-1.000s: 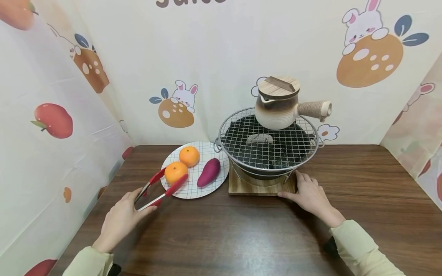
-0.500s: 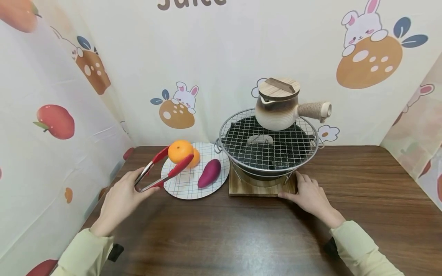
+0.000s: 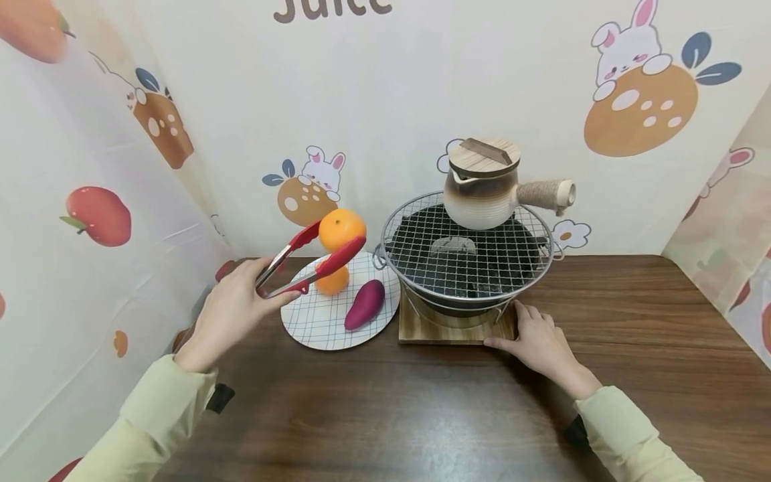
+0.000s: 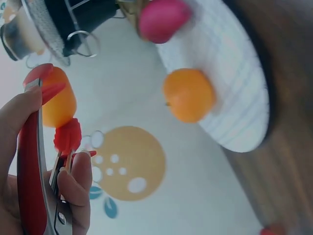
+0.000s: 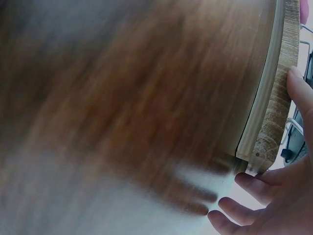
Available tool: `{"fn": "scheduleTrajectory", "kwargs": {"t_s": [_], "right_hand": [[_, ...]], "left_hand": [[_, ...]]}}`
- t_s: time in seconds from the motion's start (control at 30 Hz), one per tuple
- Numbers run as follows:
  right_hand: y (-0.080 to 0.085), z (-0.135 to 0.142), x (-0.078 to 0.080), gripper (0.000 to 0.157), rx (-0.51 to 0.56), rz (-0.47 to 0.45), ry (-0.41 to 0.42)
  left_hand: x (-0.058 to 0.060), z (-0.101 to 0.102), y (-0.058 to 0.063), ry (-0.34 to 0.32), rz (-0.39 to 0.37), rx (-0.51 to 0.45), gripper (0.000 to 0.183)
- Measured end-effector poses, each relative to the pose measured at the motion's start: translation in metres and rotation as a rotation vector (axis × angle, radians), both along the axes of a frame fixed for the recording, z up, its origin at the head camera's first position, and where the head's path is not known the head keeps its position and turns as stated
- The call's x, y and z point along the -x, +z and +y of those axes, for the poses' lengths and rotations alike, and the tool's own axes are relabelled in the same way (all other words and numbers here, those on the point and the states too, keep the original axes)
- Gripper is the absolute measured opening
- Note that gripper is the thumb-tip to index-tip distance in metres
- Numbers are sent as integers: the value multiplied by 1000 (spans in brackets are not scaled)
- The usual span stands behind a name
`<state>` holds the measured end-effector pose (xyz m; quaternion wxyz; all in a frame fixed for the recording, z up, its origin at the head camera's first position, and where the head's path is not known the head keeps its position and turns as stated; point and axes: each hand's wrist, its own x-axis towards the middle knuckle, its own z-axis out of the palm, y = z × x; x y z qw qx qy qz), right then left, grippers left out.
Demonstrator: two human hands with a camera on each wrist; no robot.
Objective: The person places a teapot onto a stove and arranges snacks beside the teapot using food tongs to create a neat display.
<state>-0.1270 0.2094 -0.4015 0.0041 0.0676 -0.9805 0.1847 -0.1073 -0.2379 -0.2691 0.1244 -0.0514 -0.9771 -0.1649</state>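
My left hand point(image 3: 235, 311) grips red-tipped metal tongs point(image 3: 346, 256), their red tips squeezing an orange point(image 3: 342, 229) in the air above the back of a plate. On that white checked plate point(image 3: 307, 328) lie a second orange point(image 3: 332, 280), partly hidden by the tongs, and a purple sweet potato point(image 3: 365, 305). The left wrist view shows the held orange point(image 4: 59, 100) between both tips. My right hand point(image 3: 539, 341) holds the right front corner of a wooden board point(image 3: 442, 333) under the grill, thumb on its front edge point(image 5: 274, 122) and the other fingers around the side.
A round charcoal grill with a wire grate point(image 3: 476, 268) stands on the board, right of the plate. On the grate's back sits a ceramic teapot point(image 3: 478, 201) with a wooden lid and a rope-wrapped side handle. A printed curtain point(image 3: 385, 100) rises behind the table point(image 3: 373, 408).
The left hand has lifted the orange off the plate with the tongs and carried it up and to the right, uncovering the plate's left part. The right hand stays at the board's corner.
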Motion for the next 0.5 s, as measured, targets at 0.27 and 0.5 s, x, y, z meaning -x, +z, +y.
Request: {"fn": "scheduleTrajectory", "kwargs": {"t_s": [0.27, 0.5], "right_hand": [[0, 1, 0, 109, 1, 3, -4], [0, 1, 0, 108, 6, 5, -6]], "left_hand": [[25, 29, 24, -81, -70, -4, 60], [45, 50, 34, -150, -77, -12, 64]]}}
